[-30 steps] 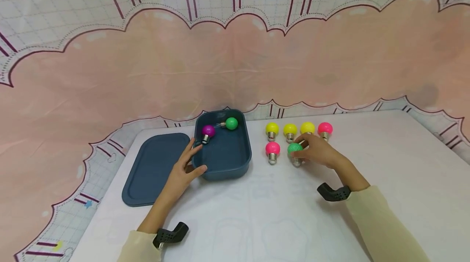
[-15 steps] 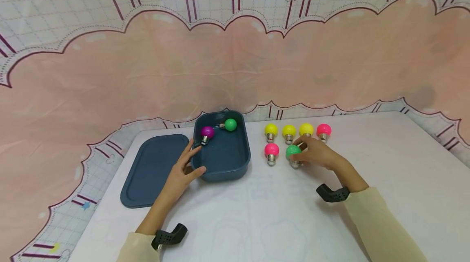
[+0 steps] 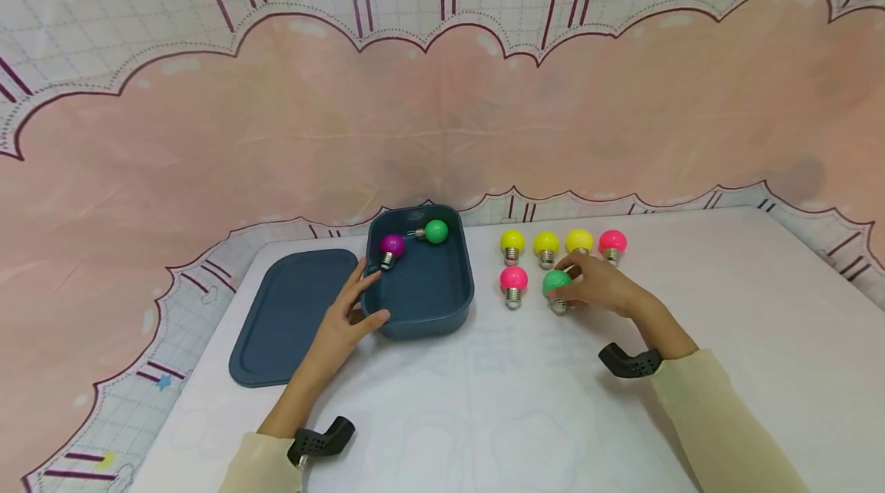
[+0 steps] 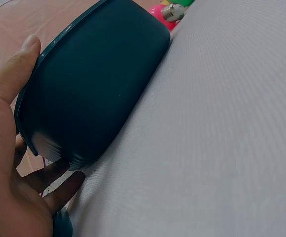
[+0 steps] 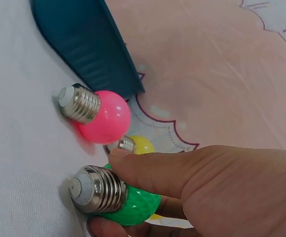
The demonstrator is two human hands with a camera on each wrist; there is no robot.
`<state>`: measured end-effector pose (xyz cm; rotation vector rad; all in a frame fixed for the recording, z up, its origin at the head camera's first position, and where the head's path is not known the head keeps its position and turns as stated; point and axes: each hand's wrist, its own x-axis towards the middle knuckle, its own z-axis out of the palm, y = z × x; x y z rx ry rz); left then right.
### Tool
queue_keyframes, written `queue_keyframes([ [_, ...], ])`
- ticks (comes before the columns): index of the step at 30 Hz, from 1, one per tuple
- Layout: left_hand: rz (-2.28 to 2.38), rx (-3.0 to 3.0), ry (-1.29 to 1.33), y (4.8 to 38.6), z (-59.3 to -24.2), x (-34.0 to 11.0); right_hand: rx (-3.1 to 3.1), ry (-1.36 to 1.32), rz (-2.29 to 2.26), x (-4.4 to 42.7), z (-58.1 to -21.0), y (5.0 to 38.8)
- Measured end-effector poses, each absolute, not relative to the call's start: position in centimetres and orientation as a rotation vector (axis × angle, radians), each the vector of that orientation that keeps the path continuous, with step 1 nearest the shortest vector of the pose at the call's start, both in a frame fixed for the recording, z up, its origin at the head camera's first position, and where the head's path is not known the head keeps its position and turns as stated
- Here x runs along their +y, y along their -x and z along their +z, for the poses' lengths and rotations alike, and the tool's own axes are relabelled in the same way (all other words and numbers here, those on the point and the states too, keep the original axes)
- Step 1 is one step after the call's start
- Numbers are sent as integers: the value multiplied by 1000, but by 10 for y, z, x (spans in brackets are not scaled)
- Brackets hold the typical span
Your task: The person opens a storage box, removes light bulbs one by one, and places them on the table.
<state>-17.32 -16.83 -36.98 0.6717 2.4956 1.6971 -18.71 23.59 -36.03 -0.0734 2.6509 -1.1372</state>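
Note:
My right hand (image 3: 603, 283) pinches a green light bulb (image 3: 555, 281) at the front of a group of bulbs. In the right wrist view, thumb and fingers lie on either side of the green globe, its metal screw base (image 5: 99, 190) pointing away from the palm. My left hand (image 3: 337, 328) touches the left side of a dark blue box (image 3: 423, 297), its fingers spread and thumb near the front corner. Inside the box lie a purple bulb (image 3: 392, 246) and another green bulb (image 3: 435, 232). A pink bulb (image 3: 514, 279) lies left of the held one.
Behind the held bulb, several yellow bulbs (image 3: 512, 241) and a pink bulb (image 3: 612, 242) lie in a row. The dark blue lid (image 3: 293, 316) lies flat left of the box. A patterned cloth (image 3: 442, 117) hangs behind the white table (image 3: 484, 408).
Both hands stay in place, the right still on the green bulb and the left still at the box. Only slight shifts of the whole head view show.

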Motion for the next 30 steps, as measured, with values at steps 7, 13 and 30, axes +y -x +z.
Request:
queue_keyframes([
  [7,1691,2501,-670,173,-368,-166,2670,100,-1123,238,-360,186],
  [13,1691,2508,-684,174,-370,-167,2701,116,-1101,238,-361,186],
  [30,1711,2491,-697,181,-381,-171,2685,95,-1110,238,-362,188],
])
